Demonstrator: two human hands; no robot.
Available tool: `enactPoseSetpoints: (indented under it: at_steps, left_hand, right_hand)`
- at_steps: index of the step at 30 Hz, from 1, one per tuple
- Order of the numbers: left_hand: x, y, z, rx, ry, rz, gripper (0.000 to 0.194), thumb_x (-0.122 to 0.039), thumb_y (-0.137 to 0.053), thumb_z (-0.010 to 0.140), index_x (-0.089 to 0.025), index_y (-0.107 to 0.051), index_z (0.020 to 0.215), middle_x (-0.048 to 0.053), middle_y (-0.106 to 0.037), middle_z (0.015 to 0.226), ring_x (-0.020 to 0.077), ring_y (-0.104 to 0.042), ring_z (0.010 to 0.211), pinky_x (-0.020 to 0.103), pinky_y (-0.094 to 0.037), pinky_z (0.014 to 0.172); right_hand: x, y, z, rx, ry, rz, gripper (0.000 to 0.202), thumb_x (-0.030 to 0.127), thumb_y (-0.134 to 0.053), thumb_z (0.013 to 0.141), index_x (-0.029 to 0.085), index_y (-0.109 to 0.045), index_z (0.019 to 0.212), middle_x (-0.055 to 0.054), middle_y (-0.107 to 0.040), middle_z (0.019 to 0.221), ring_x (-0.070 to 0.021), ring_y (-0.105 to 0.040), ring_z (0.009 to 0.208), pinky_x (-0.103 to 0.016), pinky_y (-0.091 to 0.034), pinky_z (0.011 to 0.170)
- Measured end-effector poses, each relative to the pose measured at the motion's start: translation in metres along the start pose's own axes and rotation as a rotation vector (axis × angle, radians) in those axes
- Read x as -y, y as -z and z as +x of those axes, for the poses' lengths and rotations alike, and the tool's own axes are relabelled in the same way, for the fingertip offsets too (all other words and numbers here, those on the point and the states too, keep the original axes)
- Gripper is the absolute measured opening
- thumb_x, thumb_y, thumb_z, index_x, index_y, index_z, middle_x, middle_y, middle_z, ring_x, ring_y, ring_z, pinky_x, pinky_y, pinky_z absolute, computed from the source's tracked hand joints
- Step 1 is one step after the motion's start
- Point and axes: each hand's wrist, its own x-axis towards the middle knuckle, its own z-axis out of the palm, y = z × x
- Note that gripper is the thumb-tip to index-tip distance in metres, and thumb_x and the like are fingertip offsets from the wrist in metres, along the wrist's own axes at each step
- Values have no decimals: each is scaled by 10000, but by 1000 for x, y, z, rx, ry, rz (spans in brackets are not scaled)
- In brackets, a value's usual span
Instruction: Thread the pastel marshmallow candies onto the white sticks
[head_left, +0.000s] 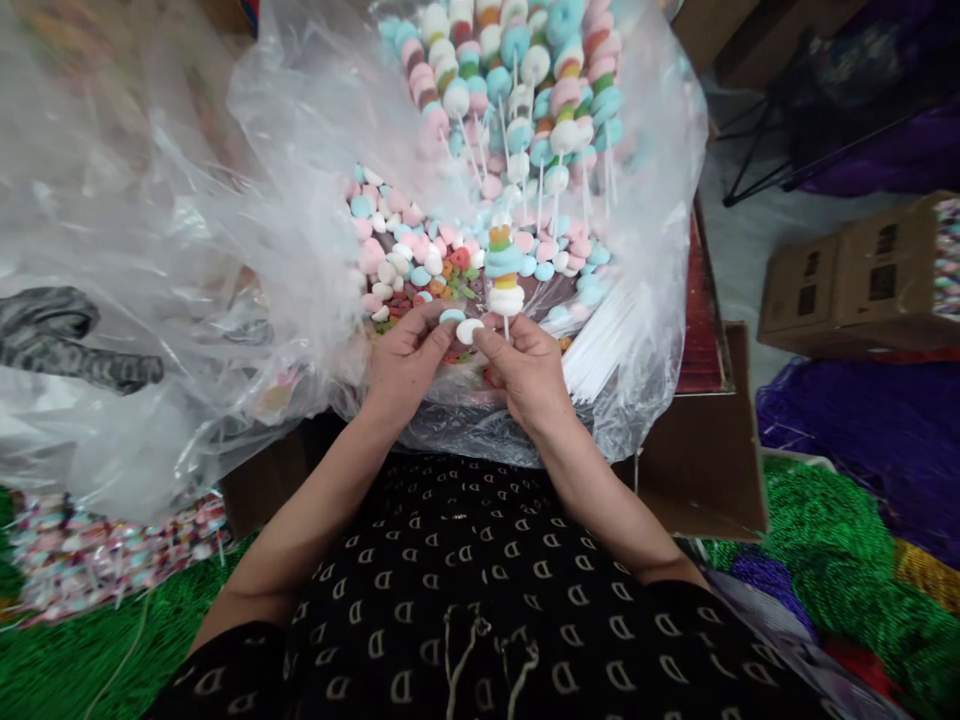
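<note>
My right hand (529,370) is closed around a white stick below a candy skewer (504,265), which stands upright. White, yellow, blue, green and orange pieces are threaded on it. A loose white marshmallow disc (469,331) sits at my right thumb tip, between the two hands. A light blue marshmallow disc (451,315) is pinched in the fingers of my left hand (405,365). Beyond my hands lies a heap of loose pink, white and blue marshmallow discs (397,255), with red and green gummy rings (459,268) among them.
Several finished candy skewers (566,95) lie at the back on clear plastic sheeting (652,180). A bundle of white sticks (611,340) rests to the right. Crumpled plastic bags (172,200) fill the left. Cardboard boxes (847,270) and green beads (832,540) are at the right.
</note>
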Motion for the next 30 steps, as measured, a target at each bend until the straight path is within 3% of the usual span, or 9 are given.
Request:
enactPoseSetpoints:
  at_steps: [3, 6, 11, 13, 16, 19, 24, 27, 30]
  left_hand:
    - [-3, -2, -4, 30, 7, 21, 286, -405, -772, 921, -271, -801, 1173, 17, -822, 1134, 203, -763, 1050, 390, -632, 994]
    - [-8, -2, -8, 83, 52, 3, 300, -368, -733, 941, -266, -786, 1218, 22, -825, 1131, 206, -777, 1016, 411, -644, 991]
    - [-12, -2, -11, 170, 37, -67, 339, -434, -757, 939, -262, -756, 1232, 57, -823, 1146, 217, -785, 1052, 406, -660, 977]
    - [-12, -4, -11, 165, 23, -47, 346, -447, -788, 914, -255, -753, 1200, 55, -824, 1140, 205, -779, 1053, 385, -662, 966]
    - [-10, -7, -10, 131, 54, -26, 319, -439, -794, 897, -238, -754, 1141, 28, -828, 1021, 164, -777, 875, 343, -675, 864]
    - [-7, -7, -5, 45, 101, -59, 302, -447, -796, 876, -228, -751, 1080, 8, -811, 913, 151, -762, 768, 310, -665, 761]
    - [-2, 4, 9, -3, 141, -150, 323, -471, -810, 873, -234, -720, 1073, 27, -804, 1003, 195, -793, 888, 354, -671, 795]
    - [-1, 7, 14, 6, 160, -205, 377, -480, -862, 835, -257, -738, 1112, 31, -815, 1047, 192, -791, 890, 358, -679, 798]
    - [-2, 5, 12, 47, 212, -276, 418, -486, -890, 811, -292, -763, 1158, 30, -824, 1119, 208, -798, 941, 381, -686, 828]
  right_hand:
    - [-2, -2, 1, -41, 43, -49, 250, 445, -786, 849, 229, -697, 938, 21, -695, 844, -141, -589, 747, -305, -510, 738]
    - [-4, -1, 1, -47, 42, -94, 246, 450, -755, 883, 228, -675, 955, 23, -680, 840, -136, -574, 728, -304, -501, 727]
    - [-5, 0, 2, -44, 40, -137, 238, 453, -719, 905, 238, -643, 974, 13, -677, 876, -149, -599, 759, -314, -532, 741]
    - [-7, -1, 2, -46, 47, -145, 255, 463, -729, 891, 242, -644, 985, 11, -684, 878, -152, -602, 752, -315, -544, 732]
    - [-9, -1, 1, -35, 61, -136, 295, 508, -741, 886, 246, -651, 988, 11, -685, 875, -154, -607, 755, -311, -557, 721]
    - [-6, 5, -7, 17, 61, -124, 324, 554, -695, 948, 242, -697, 1036, 29, -632, 755, -136, -558, 655, -277, -513, 630]
    - [10, 24, -38, 158, 14, -187, 367, 542, -584, 1048, 216, -753, 1047, 85, -475, 523, -100, -354, 447, -254, -346, 485]
    - [12, 32, -53, 251, -11, -280, 375, 526, -592, 1042, 202, -773, 991, 80, -468, 500, -102, -360, 437, -258, -332, 480]
    - [6, 34, -58, 237, -1, -350, 398, 540, -593, 1028, 202, -782, 934, 59, -464, 517, -121, -407, 478, -263, -327, 483]
